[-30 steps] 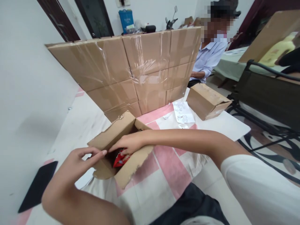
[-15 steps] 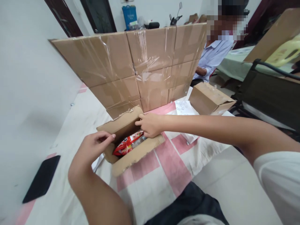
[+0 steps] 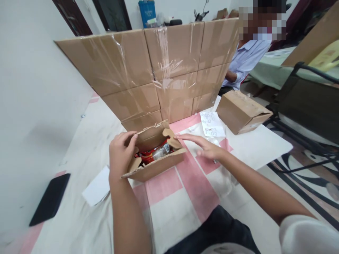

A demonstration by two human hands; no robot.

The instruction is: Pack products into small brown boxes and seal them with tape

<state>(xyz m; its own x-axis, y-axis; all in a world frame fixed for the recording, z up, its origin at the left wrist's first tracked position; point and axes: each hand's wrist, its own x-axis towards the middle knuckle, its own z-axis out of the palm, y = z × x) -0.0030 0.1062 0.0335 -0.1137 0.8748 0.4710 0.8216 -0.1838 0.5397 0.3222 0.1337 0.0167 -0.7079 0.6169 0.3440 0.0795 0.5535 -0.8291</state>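
Observation:
A small open cardboard box (image 3: pixel 156 168) sits on the pink-and-white mat in front of me. Inside it lie a red packet (image 3: pixel 148 153) and a clear wrapped item (image 3: pixel 161 152). My left hand (image 3: pixel 120 155) is at the box's left end, its fingers curled over the left flap and the edge of the back flap. My right hand (image 3: pixel 202 146) hovers flat just right of the box with fingers stretched out, fingertips near the small right flap (image 3: pixel 172 140), holding nothing.
A wall of taped cardboard boxes (image 3: pixel 159 70) stands behind. A closed box (image 3: pixel 242 111) and a written note (image 3: pixel 212 124) lie to the right. A seated person (image 3: pixel 245 58) is behind them. White paper (image 3: pixel 97 185) and a black pad (image 3: pixel 49 199) lie at left.
My right hand has come out of the box and moved right, opening flat. My left hand has shifted onto the left flap. The box now sits farther from me with its side flaps folded inward.

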